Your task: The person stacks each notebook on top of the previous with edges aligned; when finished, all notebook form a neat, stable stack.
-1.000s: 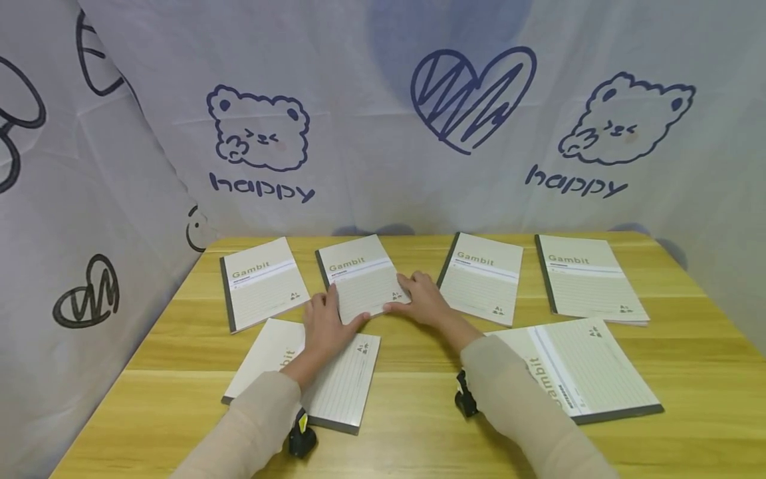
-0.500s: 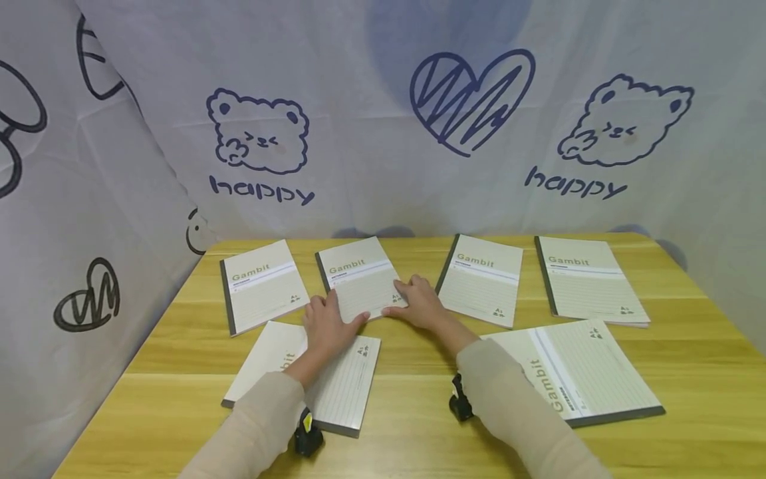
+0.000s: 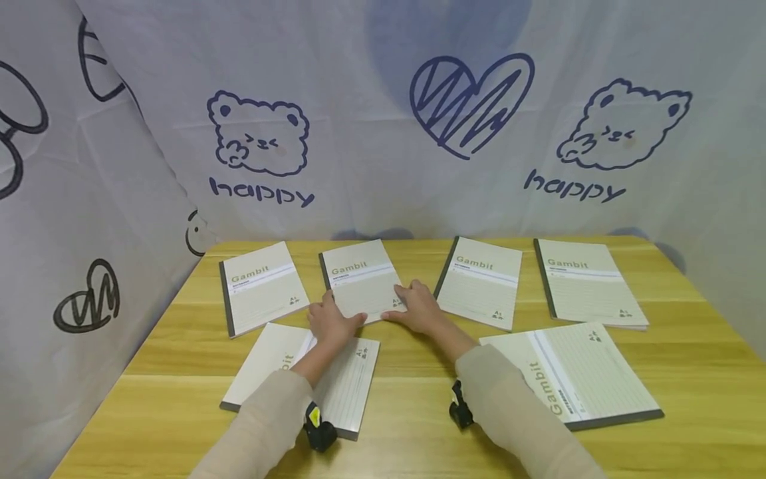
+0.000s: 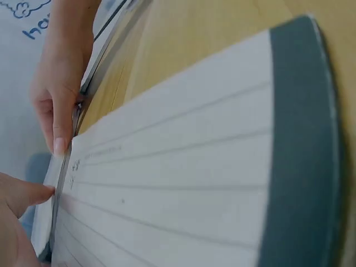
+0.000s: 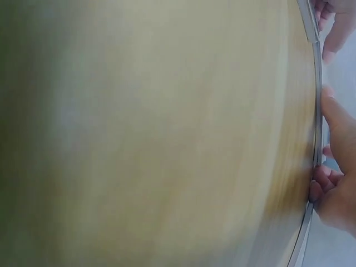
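Note:
In the head view a pale Gambit notebook [image 3: 362,286] with a dark spine lies flat, second from left in the back row. My left hand [image 3: 332,322] holds its near left corner, thumb along the near edge. On its near right corner my right hand [image 3: 421,307] grips with thumb in front and fingers at the side. Both thumbs, the left one [image 4: 34,193] and the right one [image 4: 60,139], meet the notebook's near edge in the left wrist view. The right wrist view shows my right hand [image 5: 342,161] with its fingertips curled at table level. A sideways notebook [image 3: 350,382] lies partly under my left forearm.
More Gambit notebooks stand in the back row: one at left [image 3: 263,289], one right of centre [image 3: 481,283], one far right [image 3: 589,283]. A sideways notebook [image 3: 580,372] lies front right, partly behind my right sleeve. A printed white cloth [image 3: 359,133] hangs behind the wooden table [image 3: 413,412].
The held notebook has shifted slightly to the right, and my left hand has moved right with it. My right hand stays nearly in place. The other notebooks have not moved.

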`<state>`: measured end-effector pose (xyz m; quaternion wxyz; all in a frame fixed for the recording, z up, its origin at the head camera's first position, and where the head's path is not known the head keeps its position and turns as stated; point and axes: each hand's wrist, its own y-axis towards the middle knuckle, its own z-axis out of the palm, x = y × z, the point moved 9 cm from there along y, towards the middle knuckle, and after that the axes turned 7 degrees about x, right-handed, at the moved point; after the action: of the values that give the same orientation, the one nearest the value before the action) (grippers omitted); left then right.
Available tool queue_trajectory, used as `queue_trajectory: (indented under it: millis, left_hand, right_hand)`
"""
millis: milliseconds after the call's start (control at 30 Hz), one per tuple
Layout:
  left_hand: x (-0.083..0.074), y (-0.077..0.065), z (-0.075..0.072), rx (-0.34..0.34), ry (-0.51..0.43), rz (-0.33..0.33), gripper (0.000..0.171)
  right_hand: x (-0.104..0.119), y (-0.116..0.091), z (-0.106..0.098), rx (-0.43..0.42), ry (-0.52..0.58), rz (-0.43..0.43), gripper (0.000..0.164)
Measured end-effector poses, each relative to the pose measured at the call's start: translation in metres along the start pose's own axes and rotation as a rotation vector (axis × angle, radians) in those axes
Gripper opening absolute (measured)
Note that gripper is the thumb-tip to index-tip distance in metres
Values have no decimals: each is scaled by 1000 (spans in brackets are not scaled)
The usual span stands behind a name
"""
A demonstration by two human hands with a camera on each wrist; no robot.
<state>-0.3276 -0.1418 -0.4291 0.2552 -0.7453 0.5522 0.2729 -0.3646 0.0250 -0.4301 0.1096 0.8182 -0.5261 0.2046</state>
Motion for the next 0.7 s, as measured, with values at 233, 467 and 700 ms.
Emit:
queue_trajectory:
  millis: [233,467,700]
  left_hand:
    - [4,2,-1,22,-84,-11,84]
    - [-1,1,-2,35,-183,-31,80]
    - [5,-1,-7,-51,-451,-100,53]
  right_hand:
    - [0,-2,-2,-2,16,7,71]
    - [2,-3,-3,-8,13,-6,71]
    - [2,-5,-3,-15,35,1,71]
